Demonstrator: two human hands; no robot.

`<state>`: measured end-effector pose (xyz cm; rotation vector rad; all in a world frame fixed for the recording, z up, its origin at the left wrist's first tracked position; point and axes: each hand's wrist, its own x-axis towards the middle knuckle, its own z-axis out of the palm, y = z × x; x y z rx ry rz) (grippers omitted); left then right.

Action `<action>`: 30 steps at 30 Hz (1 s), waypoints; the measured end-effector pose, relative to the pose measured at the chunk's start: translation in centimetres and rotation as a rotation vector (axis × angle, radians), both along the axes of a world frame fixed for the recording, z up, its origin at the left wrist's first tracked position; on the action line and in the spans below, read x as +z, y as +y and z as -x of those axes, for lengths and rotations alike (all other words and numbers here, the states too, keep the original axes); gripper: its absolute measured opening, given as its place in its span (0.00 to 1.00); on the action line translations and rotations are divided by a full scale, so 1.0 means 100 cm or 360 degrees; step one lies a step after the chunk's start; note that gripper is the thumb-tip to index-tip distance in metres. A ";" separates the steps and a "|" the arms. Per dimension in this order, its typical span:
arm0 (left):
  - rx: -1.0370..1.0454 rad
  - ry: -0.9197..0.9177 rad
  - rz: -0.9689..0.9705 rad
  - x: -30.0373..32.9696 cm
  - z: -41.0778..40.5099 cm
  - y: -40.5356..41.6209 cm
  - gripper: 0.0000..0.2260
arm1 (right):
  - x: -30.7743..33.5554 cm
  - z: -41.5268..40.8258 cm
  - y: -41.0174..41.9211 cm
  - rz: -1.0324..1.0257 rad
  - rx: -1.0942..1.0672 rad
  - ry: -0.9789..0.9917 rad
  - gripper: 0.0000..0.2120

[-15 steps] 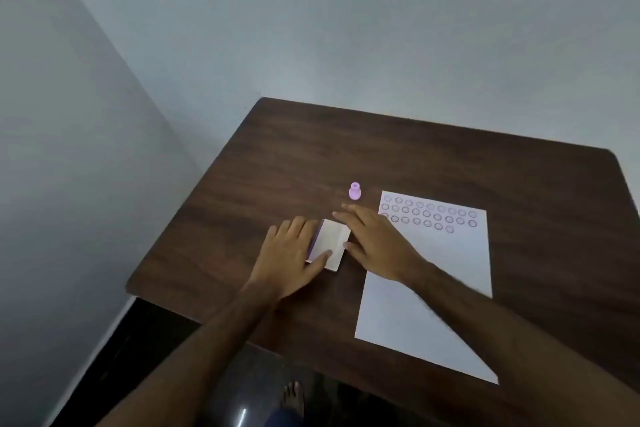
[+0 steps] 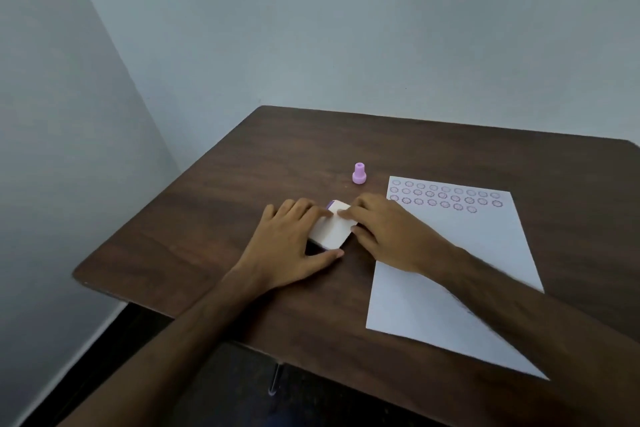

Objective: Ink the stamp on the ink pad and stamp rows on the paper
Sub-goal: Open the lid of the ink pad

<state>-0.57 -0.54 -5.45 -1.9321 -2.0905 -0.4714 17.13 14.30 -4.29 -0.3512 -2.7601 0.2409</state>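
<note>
A small ink pad case (image 2: 334, 230) with a white lid and purple base lies on the brown table (image 2: 242, 184), left of the paper. My left hand (image 2: 289, 246) grips its left side, with the thumb at its near edge. My right hand (image 2: 391, 236) presses its fingertips on the lid from the right. The pink stamp (image 2: 359, 174) stands alone on the table behind the case, with neither hand on it. The white paper (image 2: 450, 253) lies to the right and carries three rows of round purple prints along its far end; my right forearm crosses its near corner.
The table stands in a corner between two pale walls. Its left and near edges drop to a dark floor, where a thin metal leg (image 2: 275, 378) shows below the near edge.
The white lid lies flatter over the purple base than before, with less purple showing. My right fingertips have moved onto the lid's top. The stamp and paper have not moved.
</note>
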 end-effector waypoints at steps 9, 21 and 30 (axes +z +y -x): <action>-0.0177 -0.0449 0.0254 0.010 -0.005 -0.046 0.21 | 0.013 -0.037 -0.078 -0.0106 -0.0334 -0.0089 0.16; -0.0304 -0.0731 0.0181 0.014 -0.006 -0.091 0.22 | 0.022 -0.048 -0.123 0.0037 -0.0329 -0.0154 0.12; -0.0265 -0.0936 0.0205 0.006 0.005 -0.080 0.35 | 0.039 -0.047 -0.102 -0.0044 -0.0200 -0.0258 0.12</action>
